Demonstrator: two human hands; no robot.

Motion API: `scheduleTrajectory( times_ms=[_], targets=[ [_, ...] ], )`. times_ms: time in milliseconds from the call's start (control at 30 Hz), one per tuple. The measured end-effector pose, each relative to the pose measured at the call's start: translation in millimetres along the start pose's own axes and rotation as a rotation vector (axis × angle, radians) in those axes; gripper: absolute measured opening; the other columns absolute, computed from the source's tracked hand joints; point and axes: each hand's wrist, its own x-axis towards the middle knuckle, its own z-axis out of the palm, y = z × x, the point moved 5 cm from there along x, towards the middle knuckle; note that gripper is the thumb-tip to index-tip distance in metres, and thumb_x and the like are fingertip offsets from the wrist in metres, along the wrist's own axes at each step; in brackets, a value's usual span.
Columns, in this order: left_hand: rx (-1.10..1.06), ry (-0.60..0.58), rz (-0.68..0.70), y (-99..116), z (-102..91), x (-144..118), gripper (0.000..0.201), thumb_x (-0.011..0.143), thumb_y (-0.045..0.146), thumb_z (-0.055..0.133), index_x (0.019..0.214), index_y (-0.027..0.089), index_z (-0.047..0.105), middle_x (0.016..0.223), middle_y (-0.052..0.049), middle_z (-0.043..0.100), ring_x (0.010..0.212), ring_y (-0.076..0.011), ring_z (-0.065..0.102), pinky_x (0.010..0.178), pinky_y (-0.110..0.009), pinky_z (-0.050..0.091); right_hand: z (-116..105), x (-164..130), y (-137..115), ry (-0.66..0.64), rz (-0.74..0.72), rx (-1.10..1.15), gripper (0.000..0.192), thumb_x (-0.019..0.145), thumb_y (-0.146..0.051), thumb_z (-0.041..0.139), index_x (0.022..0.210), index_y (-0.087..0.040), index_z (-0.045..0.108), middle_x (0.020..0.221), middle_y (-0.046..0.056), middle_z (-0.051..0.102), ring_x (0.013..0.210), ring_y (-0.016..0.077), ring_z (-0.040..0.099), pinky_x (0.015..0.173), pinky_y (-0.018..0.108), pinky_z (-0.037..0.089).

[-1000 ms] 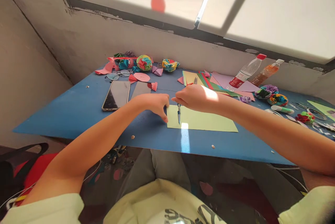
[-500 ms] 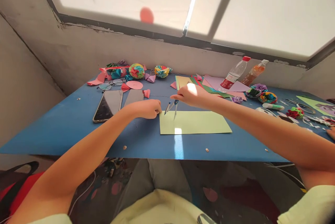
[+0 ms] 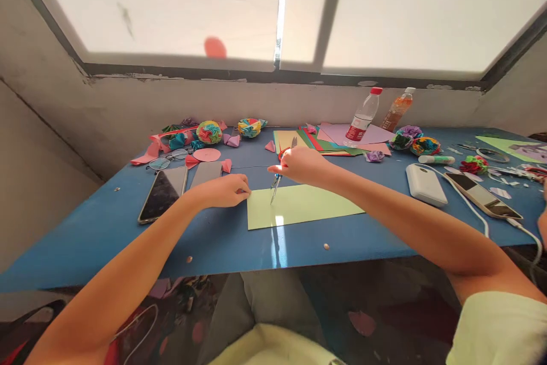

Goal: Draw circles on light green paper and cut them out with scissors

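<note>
A person at a blue table (image 3: 106, 240) works a pale green sheet of paper (image 3: 307, 208) lying near the front edge, approx. mid-table. The right hand (image 3: 301, 164) has its fingers pinched together on the top of a drawing compass (image 3: 276, 185), whose 2 legs hang close together w/ the tip meeting the sheet's left end. The left hand (image 3: 224, 190) rests just beside the sheet's left edge, fingers curled in & holding nothing; contact w/ the paper can't be told. 2 phones (image 3: 164, 194) lie side by side toward the left edge, glasses (image 3: 166, 159) behind them. Folded paper balls (image 3: 209, 131) & pink scraps sit along the back edge, a stack of coloured sheets (image 3: 333, 143) behind the right hand. 2 bottles (image 3: 363, 117) stand at the back edge, right of centre; a white power bank (image 3: 425, 184) w/ cable lies toward the right edge
</note>
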Motion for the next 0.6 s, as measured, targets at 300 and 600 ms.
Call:
scheduleTrajectory(
  times_ms=[300, 600],
  targets=[
    [0.127, 0.147, -0.078, 11.2, 13.8, 9.2, 0.041, 0.084, 0.052, 0.037, 0.078, 0.018, 0.058, 0.089, -0.006, 0.058, 0.065, -0.0167, 0.054, 0.056, -0.029, 0.034, 49.2, 1.3, 87.0, -0.051, 0.103, 1.355, 0.052, 0.083, -0.044, 0.057, 0.051, -0.020, 0.023, 0.045, -0.008, 0.020, 0.038, 0.0036, 0.019, 0.038, 0.021, 0.014],
    [0.002, -0.006, -0.362, 13.7, 6.9, 32.4, 0.056, 0.059, 0.071, 0.055, 0.079, 0.019, 0.052, 0.088, -0.007, 0.063, 0.075, -0.0237, 0.059, 0.052, -0.028, 0.034, 126.5, 20.8, 121.0, -0.083, 0.232, 1.850, 0.048, 0.074, -0.049, 0.063, 0.057, -0.019, 0.030, 0.047, -0.009, 0.027, 0.037, 0.0023, 0.023, 0.037, 0.019, 0.016]
  ],
)
